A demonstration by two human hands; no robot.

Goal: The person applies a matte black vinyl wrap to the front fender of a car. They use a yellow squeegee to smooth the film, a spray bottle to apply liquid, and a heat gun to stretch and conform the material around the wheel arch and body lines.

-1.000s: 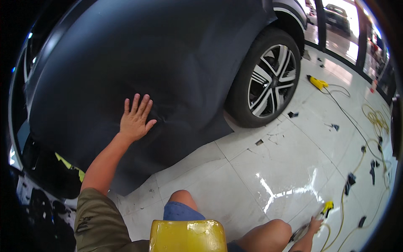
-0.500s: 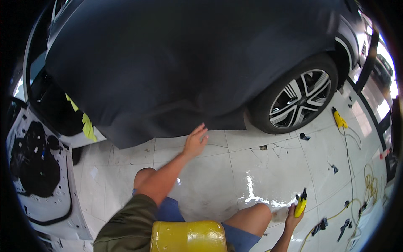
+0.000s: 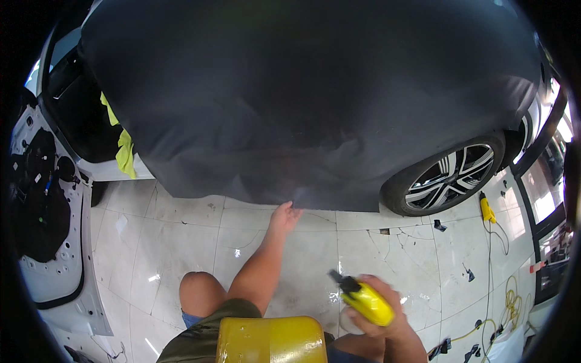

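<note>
A large dark matte sheet [image 3: 302, 97] drapes over the car's side, wrinkled low down and hanging just above the floor. My left hand [image 3: 286, 216] grips its bottom edge near the middle with curled fingers. My right hand [image 3: 381, 308] holds a yellow-and-black spray bottle [image 3: 369, 302] low at the right, its nozzle pointing leftward; the bottle is slightly blurred. Lime-green cloths [image 3: 125, 151] hang from the car body left of the sheet.
An open door [image 3: 78, 290] stands at left, the car's wheel [image 3: 448, 178] at right. On the tiled floor [image 3: 302, 260] lie a yellow tool [image 3: 487, 209], cords [image 3: 514, 302] and dark scraps [image 3: 440, 225]. A glossy yellow object [image 3: 269, 342] fills the bottom centre.
My left hand has left the sheet's surface and moved down and right to its lower edge. My right hand has raised the spray bottle inward from the far right. The view has swung leftward.
</note>
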